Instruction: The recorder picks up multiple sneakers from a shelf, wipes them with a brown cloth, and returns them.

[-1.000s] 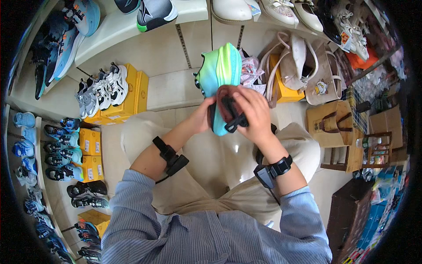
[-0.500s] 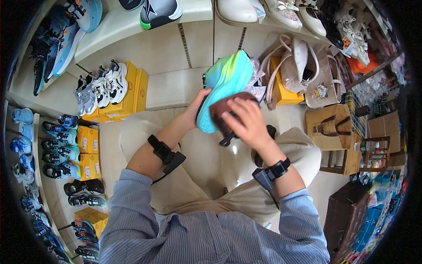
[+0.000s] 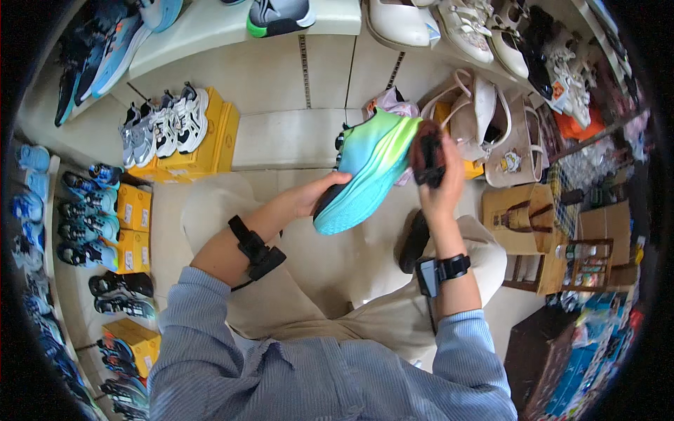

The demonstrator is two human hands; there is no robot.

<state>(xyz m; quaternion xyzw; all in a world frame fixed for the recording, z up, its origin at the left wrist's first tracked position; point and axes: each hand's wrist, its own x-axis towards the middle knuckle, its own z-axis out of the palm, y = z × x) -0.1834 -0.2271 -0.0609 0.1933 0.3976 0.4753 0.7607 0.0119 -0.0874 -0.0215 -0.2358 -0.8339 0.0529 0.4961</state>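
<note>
My left hand (image 3: 314, 196) grips a running shoe (image 3: 373, 167) by its lower left end. Its upper fades from green-yellow to blue, over a thick turquoise sole. The shoe is tilted above my lap, with the sole facing down and to the right. My right hand (image 3: 447, 181) is closed around a dark brown pad (image 3: 427, 151) with a black part on it. That pad is against or very near the shoe's upper right end; I cannot tell whether they touch. Its exact kind is unclear.
Above hangs a white shelf (image 3: 330, 24) with shoes. Yellow shoe boxes (image 3: 203, 151) carry grey and white sneakers (image 3: 179, 126) on the left. Pale handbags (image 3: 484, 112) and a brown paper bag (image 3: 516, 221) stand right. More sneakers (image 3: 91, 224) line the left side.
My right hand has moved with the pad from the sole, rightward and up to the shoe's far end. The shoe has turned, showing more of its upper. My view has shifted slightly.
</note>
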